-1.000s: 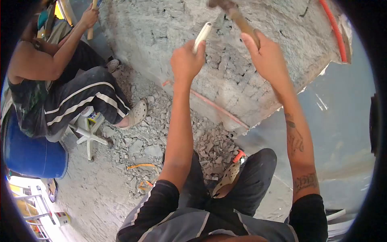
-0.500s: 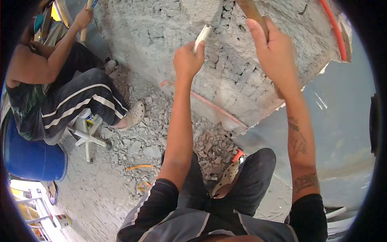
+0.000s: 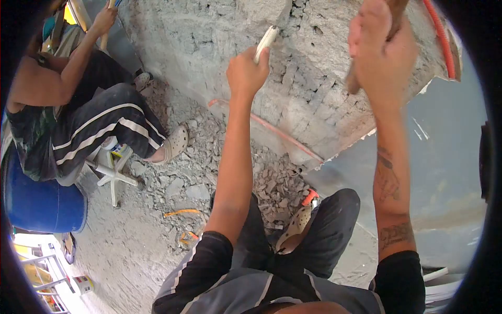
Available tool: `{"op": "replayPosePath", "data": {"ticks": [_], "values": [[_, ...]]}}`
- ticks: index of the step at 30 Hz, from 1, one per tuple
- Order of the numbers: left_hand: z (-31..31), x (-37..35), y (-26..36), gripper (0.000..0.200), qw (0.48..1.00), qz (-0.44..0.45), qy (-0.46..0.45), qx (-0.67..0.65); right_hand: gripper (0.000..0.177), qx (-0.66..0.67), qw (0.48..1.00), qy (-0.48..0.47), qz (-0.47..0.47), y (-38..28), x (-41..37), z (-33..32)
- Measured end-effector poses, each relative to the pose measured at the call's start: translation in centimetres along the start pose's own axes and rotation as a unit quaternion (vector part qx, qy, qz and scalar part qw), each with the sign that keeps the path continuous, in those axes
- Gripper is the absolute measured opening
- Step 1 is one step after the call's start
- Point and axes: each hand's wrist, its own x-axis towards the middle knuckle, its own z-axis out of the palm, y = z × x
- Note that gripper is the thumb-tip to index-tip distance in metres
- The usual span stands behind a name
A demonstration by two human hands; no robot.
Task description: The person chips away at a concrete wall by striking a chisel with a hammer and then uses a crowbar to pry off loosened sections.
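Observation:
My left hand (image 3: pixel 247 73) is closed around a pale, rod-like chisel (image 3: pixel 268 42), its far end against the rough, chipped concrete wall (image 3: pixel 204 57). My right hand (image 3: pixel 389 65), slightly blurred, grips the wooden handle of a hammer (image 3: pixel 353 81) to the right of the chisel and apart from it. The hammer's head lies beyond the top edge of the view. Pits and cracks mark the wall between my two hands.
Broken concrete rubble (image 3: pixel 198 175) covers the floor below the wall. A thin orange conduit (image 3: pixel 287 137) crosses the wall's lower part; a red corrugated conduit (image 3: pixel 442 39) runs upper right. At left a co-worker (image 3: pixel 47 83) sits near a blue barrel (image 3: pixel 44 201), holding a wooden handle.
My right hand has swung up and to the right with the hammer, away from the chisel. The left hand and chisel have shifted only slightly.

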Motion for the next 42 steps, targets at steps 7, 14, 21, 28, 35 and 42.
{"op": "replayPosePath", "data": {"ticks": [7,14,21,28,35,42], "values": [[0.0,0.1,0.3,0.039,1.0,0.004,0.007,-0.001,0.049,-0.242,0.927,-0.285,0.03,7.7,-2.6,1.3],[0.8,-0.3,-1.1,0.04,1.0,0.004,0.0,0.019,0.051,-0.094,0.989,-0.097,0.053,-0.8,0.7,0.0],[0.9,-0.2,-1.2,0.039,1.0,0.0,-0.011,0.028,0.049,-0.225,0.926,-0.296,0.059,6.0,-0.5,1.4],[0.5,-0.6,-0.4,0.039,1.0,-0.014,0.01,0.015,0.039,-0.07,0.992,-0.072,-0.08,0.5,1.5,0.5],[1.0,-0.2,-1.2,0.039,0.999,-0.007,0.002,0.042,0.049,-0.213,0.939,-0.271,0.006,5.5,0.4,1.1],[0.9,-0.6,-1.1,0.041,0.999,-0.001,0.011,0.044,0.057,-0.05,0.996,-0.075,-0.024,1.3,0.1,1.9]]}}
